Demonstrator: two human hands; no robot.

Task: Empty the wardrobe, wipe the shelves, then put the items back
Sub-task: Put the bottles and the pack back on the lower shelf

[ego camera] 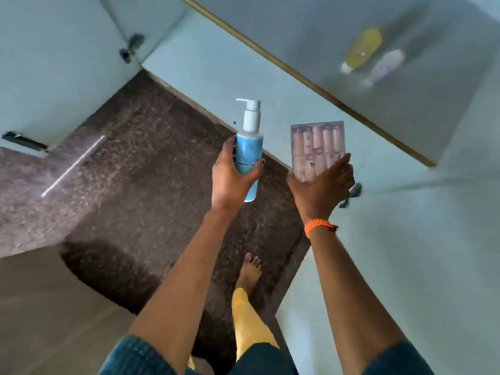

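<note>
The left hand (232,177) holds a blue pump bottle (249,147). The right hand (322,182) holds a flat pink box (316,147).

A home bedroom or dressing area is suggested by pale wardrobe doors (62,85) and toiletry bottles (362,50) shelved inside.

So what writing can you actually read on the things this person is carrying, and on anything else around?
"Glyc..." on the blue pump bottle in the left hand; the hand hides the rest, and the smaller lines are blurred.
Flat box in the right hand: pictures of tubes, print too small to read.
Yellow bottle and pale bottle on the shelf: too blurred to read.
</note>
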